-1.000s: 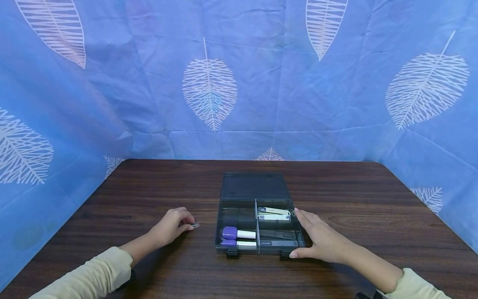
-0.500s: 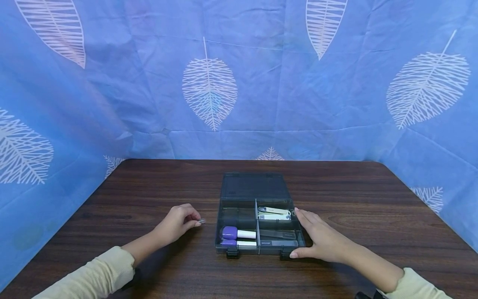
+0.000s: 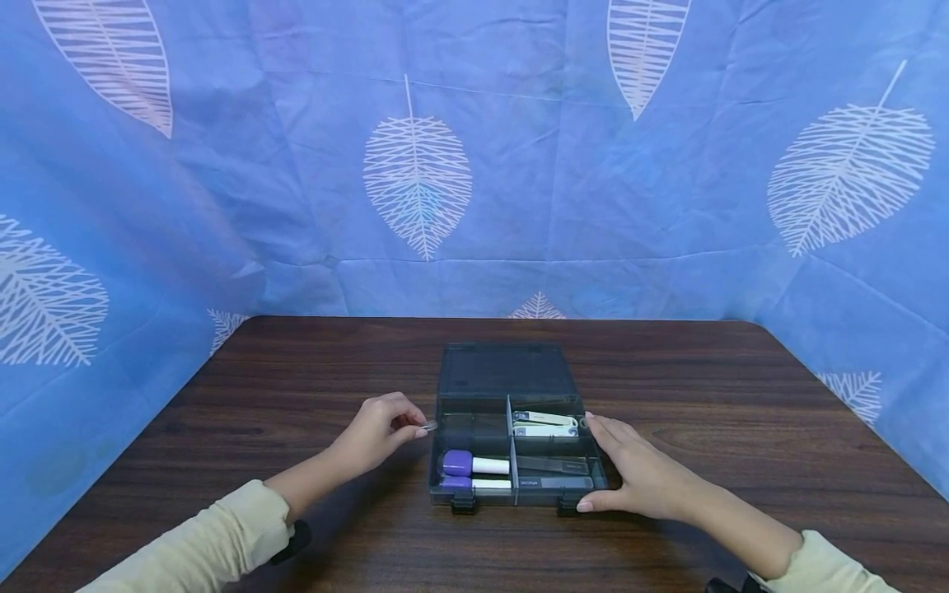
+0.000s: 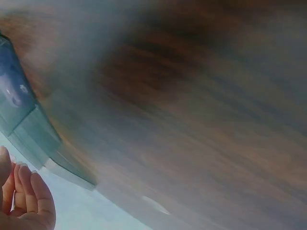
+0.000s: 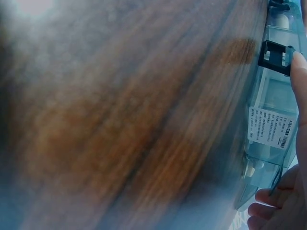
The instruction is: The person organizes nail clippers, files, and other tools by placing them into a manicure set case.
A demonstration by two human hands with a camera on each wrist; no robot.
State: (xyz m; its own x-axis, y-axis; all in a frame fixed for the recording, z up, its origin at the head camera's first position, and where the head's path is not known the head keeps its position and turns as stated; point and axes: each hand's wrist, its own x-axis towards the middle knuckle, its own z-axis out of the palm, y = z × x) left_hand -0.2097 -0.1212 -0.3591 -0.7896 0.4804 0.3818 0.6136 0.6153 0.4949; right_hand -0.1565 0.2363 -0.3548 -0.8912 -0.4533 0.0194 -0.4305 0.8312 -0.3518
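Note:
In the head view my left hand (image 3: 381,428) pinches a small shiny silvery piece (image 3: 430,426) between thumb and fingertips; its kind is too small to tell. That hand is at the left edge of a dark see-through storage box (image 3: 470,499), whose lid (image 3: 504,371) lies back. On the other side my right hand (image 3: 638,478) holds the box's right end, thumb at the front latch (image 5: 276,57) and fingers along the side. Purple-capped white bottles (image 3: 457,463) lie front left inside, pale nail clippers (image 3: 544,430) back right, and flat grey pieces (image 3: 553,483) front right.
The box stands on a dark wood table (image 3: 296,362) with dividers between its compartments. A blue cloth (image 3: 519,206) with white leaf prints hangs behind and at both sides. A printed label (image 5: 268,127) is on the box's outside.
My left hand has moved right and a little away from me, carrying the small shiny piece from the table to the box's left edge. The right hand and box have stayed put.

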